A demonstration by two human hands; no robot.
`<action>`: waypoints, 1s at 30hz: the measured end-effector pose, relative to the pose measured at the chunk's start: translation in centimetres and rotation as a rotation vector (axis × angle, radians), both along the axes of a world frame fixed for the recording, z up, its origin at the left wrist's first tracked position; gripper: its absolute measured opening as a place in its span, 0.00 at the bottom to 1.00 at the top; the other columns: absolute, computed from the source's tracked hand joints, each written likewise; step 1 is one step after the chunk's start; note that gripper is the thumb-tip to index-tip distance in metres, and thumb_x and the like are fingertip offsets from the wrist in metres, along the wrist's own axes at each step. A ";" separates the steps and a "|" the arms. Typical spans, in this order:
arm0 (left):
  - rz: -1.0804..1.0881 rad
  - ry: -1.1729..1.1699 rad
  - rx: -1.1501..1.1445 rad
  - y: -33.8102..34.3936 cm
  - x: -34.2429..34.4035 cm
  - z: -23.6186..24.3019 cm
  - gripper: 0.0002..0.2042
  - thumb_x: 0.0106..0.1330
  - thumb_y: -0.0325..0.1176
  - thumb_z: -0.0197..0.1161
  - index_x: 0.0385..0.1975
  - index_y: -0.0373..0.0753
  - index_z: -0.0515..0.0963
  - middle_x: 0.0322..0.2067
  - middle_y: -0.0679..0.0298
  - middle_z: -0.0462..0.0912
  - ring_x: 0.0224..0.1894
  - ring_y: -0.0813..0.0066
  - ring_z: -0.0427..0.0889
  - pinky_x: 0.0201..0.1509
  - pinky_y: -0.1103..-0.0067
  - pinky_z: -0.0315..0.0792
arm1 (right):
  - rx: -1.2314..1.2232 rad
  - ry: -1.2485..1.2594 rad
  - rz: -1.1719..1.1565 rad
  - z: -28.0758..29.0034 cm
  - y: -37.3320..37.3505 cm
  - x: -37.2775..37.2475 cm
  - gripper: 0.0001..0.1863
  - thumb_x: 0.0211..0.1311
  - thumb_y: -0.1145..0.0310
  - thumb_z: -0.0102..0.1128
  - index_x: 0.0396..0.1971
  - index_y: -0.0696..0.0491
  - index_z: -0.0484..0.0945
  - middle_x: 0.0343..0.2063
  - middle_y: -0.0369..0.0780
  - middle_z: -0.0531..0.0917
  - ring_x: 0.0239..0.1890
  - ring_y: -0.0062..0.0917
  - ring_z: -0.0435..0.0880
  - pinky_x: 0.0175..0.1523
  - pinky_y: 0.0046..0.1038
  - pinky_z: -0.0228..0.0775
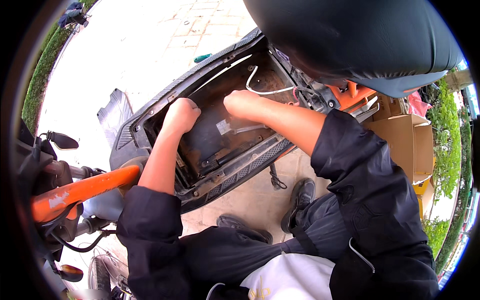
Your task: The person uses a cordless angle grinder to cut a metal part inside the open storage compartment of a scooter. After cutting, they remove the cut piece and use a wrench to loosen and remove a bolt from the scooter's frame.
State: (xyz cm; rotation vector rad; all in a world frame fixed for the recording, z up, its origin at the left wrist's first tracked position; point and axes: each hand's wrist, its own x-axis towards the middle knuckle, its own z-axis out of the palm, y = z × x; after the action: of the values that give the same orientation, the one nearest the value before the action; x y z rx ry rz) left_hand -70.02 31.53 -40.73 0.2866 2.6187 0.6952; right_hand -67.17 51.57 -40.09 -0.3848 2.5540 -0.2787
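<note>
The long footboard compartment of an electric scooter lies uncovered in front of me, its dark floor rusty and dirty. My left hand is closed inside its left end, by the far wall. Farther right, my right hand is closed too, above the compartment floor. Curled fingers hide whatever either hand may hold. Beyond my right hand a white cable bends across the compartment toward the seat end. A silver wrench-like tool lies on the floor below my right forearm, beside a pale label.
The black seat rises at upper right. A grey plastic panel and a green tool handle lie on the pavement beyond. The orange front frame stands left, cardboard boxes right. My shoes are below the near edge.
</note>
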 end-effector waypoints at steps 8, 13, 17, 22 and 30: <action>0.244 -0.031 0.458 -2.0 7.5 8.2 0.12 0.64 0.27 0.56 0.42 0.25 0.79 0.27 0.63 0.79 0.26 0.80 0.75 0.32 0.82 0.72 | -0.233 0.122 -0.631 -5.7 -4.4 -2.1 0.11 0.55 0.75 0.58 0.37 0.56 0.84 0.42 0.49 0.84 0.47 0.43 0.84 0.50 0.40 0.77; 0.176 0.059 0.423 -2.9 8.1 7.0 0.13 0.64 0.29 0.58 0.43 0.28 0.79 0.28 0.64 0.79 0.27 0.80 0.76 0.32 0.82 0.72 | -0.229 0.238 -0.613 -7.2 -5.2 -2.3 0.10 0.54 0.73 0.57 0.35 0.55 0.85 0.39 0.49 0.85 0.44 0.44 0.84 0.48 0.40 0.78; 0.209 0.077 0.492 -3.4 8.4 7.1 0.13 0.62 0.32 0.61 0.40 0.28 0.81 0.27 0.56 0.82 0.30 0.74 0.80 0.38 0.77 0.73 | -0.179 0.264 -0.441 -7.0 -6.8 -2.3 0.11 0.52 0.73 0.56 0.32 0.57 0.86 0.37 0.51 0.85 0.41 0.43 0.86 0.45 0.41 0.79; 0.274 -0.025 0.637 -0.9 8.0 8.6 0.12 0.66 0.29 0.59 0.44 0.28 0.78 0.28 0.65 0.79 0.26 0.83 0.73 0.30 0.85 0.69 | -0.220 0.116 -0.328 -3.4 -4.6 0.6 0.10 0.49 0.72 0.61 0.33 0.56 0.85 0.36 0.48 0.86 0.43 0.41 0.86 0.47 0.39 0.78; 0.203 -0.088 0.729 1.4 9.4 9.2 0.11 0.69 0.31 0.58 0.43 0.30 0.78 0.28 0.67 0.78 0.29 0.84 0.73 0.34 0.86 0.68 | -0.291 0.556 -0.619 22.3 16.2 22.1 0.07 0.52 0.69 0.58 0.27 0.57 0.76 0.22 0.44 0.79 0.26 0.34 0.79 0.36 0.34 0.73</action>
State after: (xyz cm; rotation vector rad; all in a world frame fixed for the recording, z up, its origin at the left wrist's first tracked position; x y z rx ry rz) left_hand -60.58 32.95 -31.49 0.1850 2.2298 1.6792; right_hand -45.11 67.81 -17.82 0.2920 3.1332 -0.8811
